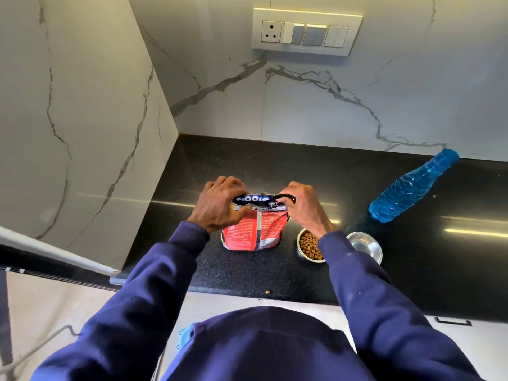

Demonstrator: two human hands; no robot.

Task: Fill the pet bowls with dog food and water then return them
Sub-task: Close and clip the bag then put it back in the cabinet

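A red dog food bag [254,229] stands upright on the black counter [247,160]. My left hand [218,206] grips the left end of its folded black top, and my right hand [305,207] pinches the right end. Just right of the bag sits a small steel bowl [308,246] holding brown kibble, partly hidden by my right sleeve. A second steel bowl [365,246] stands beside it; its shiny inside shows no kibble. A blue plastic water bottle [409,188] stands at the back right, capped.
One loose kibble piece [267,292] lies near the counter's front edge. Marble walls close the counter at the back and left. A switch panel [305,31] is on the back wall. Bare counter surface stretches to the right of the bowls.
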